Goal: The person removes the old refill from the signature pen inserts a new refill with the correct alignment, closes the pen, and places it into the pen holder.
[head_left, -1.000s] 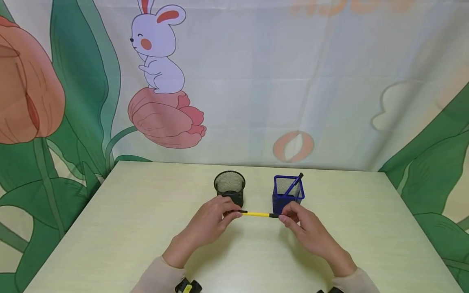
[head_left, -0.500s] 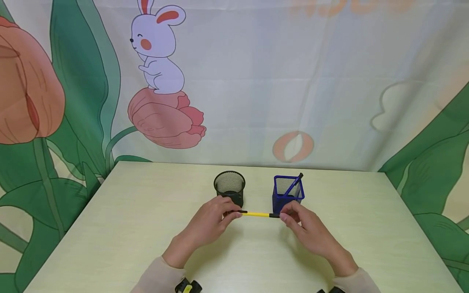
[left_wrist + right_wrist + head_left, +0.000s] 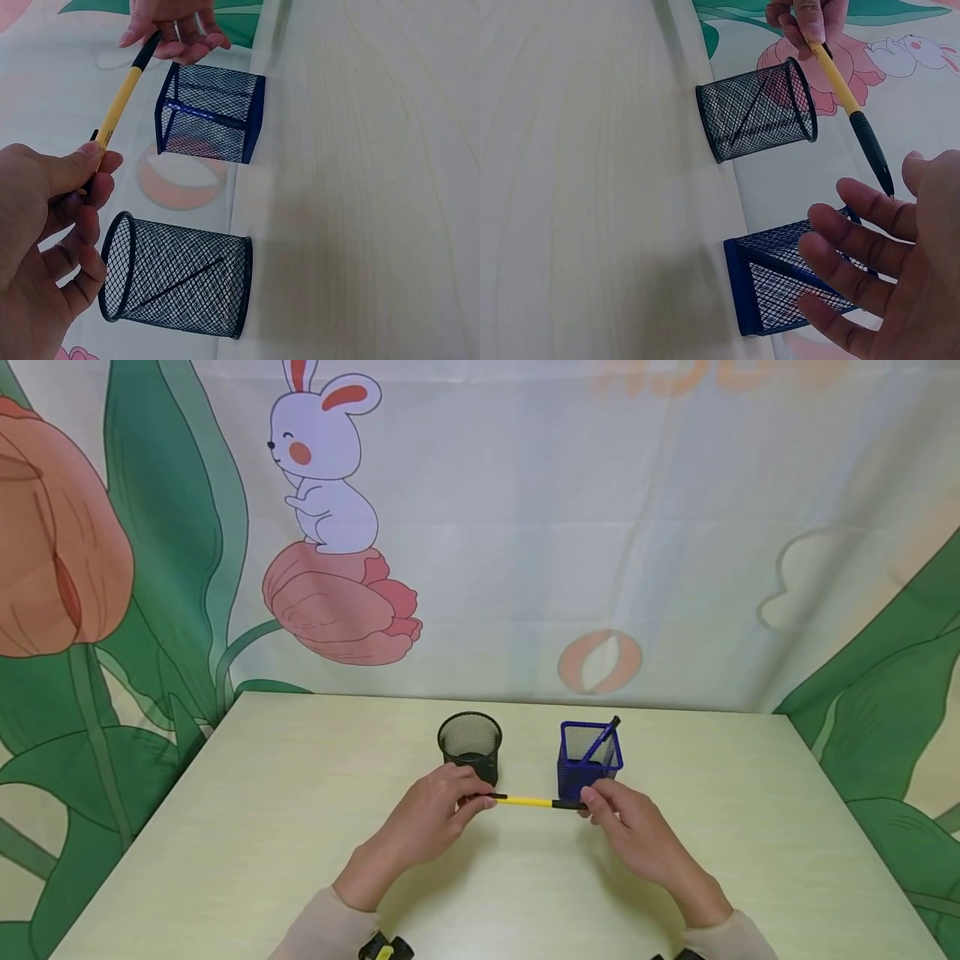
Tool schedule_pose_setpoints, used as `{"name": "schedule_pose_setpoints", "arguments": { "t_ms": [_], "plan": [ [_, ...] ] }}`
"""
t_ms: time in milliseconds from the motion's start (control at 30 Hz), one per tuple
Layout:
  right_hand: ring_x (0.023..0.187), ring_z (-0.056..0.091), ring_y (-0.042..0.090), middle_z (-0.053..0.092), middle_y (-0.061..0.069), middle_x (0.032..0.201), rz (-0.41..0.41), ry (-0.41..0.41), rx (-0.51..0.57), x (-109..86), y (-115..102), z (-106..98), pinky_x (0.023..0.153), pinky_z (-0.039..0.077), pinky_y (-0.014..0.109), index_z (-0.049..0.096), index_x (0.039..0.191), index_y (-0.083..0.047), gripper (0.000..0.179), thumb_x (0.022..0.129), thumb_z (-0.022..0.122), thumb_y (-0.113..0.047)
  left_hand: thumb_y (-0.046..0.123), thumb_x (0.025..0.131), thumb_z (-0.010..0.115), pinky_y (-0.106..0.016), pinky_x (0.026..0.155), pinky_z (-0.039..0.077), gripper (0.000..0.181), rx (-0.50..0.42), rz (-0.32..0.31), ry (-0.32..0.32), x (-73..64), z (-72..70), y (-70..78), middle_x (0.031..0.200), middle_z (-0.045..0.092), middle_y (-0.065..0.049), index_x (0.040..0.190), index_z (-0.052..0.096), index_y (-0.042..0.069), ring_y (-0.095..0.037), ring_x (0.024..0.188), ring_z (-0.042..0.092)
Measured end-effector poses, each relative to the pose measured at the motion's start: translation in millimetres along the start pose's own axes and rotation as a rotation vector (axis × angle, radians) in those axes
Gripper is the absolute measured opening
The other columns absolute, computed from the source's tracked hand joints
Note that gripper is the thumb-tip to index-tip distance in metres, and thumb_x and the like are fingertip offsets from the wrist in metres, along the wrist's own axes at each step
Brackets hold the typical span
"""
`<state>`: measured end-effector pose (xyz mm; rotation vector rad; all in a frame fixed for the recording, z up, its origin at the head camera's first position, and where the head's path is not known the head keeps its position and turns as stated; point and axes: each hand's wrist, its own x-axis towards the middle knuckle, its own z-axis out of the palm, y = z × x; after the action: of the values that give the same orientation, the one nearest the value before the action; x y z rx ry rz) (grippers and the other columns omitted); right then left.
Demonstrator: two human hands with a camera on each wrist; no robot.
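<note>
My left hand (image 3: 423, 814) pinches a yellow ballpoint pen (image 3: 531, 802) between thumb and forefinger near its black clip end. The pen lies nearly level above the table, its black grip and exposed tip toward my right hand (image 3: 641, 835). In the right wrist view, the tip is by the right forefinger, while the thumb stands apart and the other fingers are loosely bent. Whether the tip touches the finger I cannot tell. Behind my left hand stands a round black mesh pen cup (image 3: 471, 739). A square blue mesh pen holder (image 3: 588, 768) stands behind my right hand.
A dark blue pen (image 3: 602, 739) leans inside the blue holder. Through the black cup's mesh (image 3: 172, 281) a dark diagonal line shows. Both stand on a pale wooden table (image 3: 300, 777), whose far edge meets a printed cloth (image 3: 487, 527) with a rabbit and flowers.
My right hand has shifted slightly right, and more of the pen's black end shows. The left hand and the pen have hardly moved.
</note>
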<state>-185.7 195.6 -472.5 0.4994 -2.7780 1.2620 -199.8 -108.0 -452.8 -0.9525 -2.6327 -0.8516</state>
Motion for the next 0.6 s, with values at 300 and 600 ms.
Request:
{"name": "schedule_pose_setpoints", "arguments": {
  "t_ms": [300,600],
  "plan": [
    [0.073,0.053,0.010,0.065,-0.004,0.083,0.028,-0.025,-0.025,-0.5,-0.9,4.4,0.067,0.043,0.026,0.066,0.085,-0.019,0.040,0.112,0.044,-0.036,0.026,0.100,0.070,-0.022,0.070,0.045,0.016,0.003,0.005,-0.003,-1.9,-0.4,-0.4,0.088,0.066,0.012,0.106,0.080,0.016,-0.013,0.080,0.055],
    [0.066,0.048,0.008,0.062,-0.009,0.079,-0.002,-0.021,-0.025,-1.2,0.3,5.4,0.064,0.041,0.024,0.066,0.084,-0.020,0.037,0.112,0.045,-0.033,0.026,0.100,0.070,-0.021,0.070,0.045,0.015,0.025,0.015,0.008,-2.4,0.0,-0.2,0.087,0.065,0.013,0.105,0.080,0.016,-0.004,0.079,0.048]
  ]
}}
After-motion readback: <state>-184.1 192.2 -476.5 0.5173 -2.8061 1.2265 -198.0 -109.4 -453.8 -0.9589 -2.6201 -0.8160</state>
